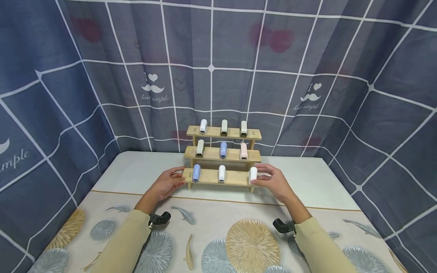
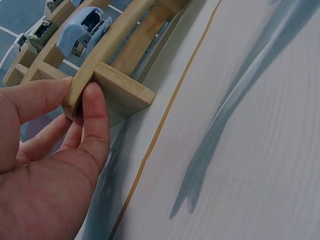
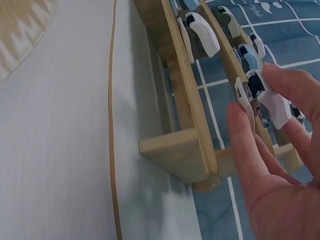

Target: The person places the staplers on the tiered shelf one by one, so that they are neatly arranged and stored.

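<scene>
My left hand (image 1: 169, 183) pinches the left end of the lowest tier of a wooden stepped rack (image 1: 235, 177); thumb and fingers grip the board's end (image 2: 80, 95) in the left wrist view. With my right hand (image 1: 273, 182) I hold a small white stapler (image 3: 270, 97) between thumb and fingers, over the right end of that tier. On the same tier stand a blue stapler (image 1: 196, 173) at the left and another white stapler (image 1: 222, 173) in the middle.
The middle tier bears a cream stapler (image 1: 200, 148), a blue one and a pink stapler (image 1: 243, 151). Three pale staplers line the top tier (image 1: 214, 132). Behind the rack hangs a dark checked curtain (image 1: 191, 91). A patterned cloth (image 1: 191, 242) covers the table's near side.
</scene>
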### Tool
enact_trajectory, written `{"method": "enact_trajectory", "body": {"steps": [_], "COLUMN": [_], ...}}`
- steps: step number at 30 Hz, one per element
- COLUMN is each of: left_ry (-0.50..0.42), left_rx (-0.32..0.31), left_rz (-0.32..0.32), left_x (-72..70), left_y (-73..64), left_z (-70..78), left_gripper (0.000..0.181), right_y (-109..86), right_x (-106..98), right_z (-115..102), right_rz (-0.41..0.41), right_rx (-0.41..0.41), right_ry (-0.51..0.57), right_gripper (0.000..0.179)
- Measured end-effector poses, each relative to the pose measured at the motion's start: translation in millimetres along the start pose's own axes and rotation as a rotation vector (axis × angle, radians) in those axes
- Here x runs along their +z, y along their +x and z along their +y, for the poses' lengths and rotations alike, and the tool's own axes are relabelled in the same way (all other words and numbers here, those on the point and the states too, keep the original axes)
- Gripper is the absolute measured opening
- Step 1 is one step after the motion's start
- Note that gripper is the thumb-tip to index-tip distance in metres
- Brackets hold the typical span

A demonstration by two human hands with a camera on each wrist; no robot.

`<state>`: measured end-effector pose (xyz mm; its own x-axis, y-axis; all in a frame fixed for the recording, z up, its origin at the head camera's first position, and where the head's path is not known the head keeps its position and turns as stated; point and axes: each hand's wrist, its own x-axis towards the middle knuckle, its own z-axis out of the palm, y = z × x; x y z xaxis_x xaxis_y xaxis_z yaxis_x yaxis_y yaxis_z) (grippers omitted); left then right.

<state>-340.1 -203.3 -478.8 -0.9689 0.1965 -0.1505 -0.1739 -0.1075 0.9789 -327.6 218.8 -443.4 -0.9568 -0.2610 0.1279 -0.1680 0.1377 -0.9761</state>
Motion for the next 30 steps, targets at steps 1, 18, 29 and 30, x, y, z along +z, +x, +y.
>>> {"method": "enact_trajectory", "body": {"steps": [1,18,29,30], "left_ry": [0.002,0.010,0.018,0.018], "left_rx": [-0.001,0.021,0.023,0.022], "left_rz": [0.000,-0.019,-0.023,-0.024], "left_x": [0.0,-2.0,-2.1,-2.0], "left_y": [0.1,1.6,2.2,2.2], "left_z": [-0.1,-2.2,-3.0,-2.8], "left_gripper": [0.066,0.066,0.067,0.067], "right_y": [1.0,19.6,30.1,30.0], "right_x": [2,22,22,23], "right_z": [-1,-12,-1,0], "right_rz": [0.001,0.000,-0.032,-0.030], "right_rx": [0.004,0.028,-0.012,-0.009], "right_ry": [-0.011,-0.160,-0.231,-0.230], "right_gripper": [0.069,0.063,0.057,0.056]}}
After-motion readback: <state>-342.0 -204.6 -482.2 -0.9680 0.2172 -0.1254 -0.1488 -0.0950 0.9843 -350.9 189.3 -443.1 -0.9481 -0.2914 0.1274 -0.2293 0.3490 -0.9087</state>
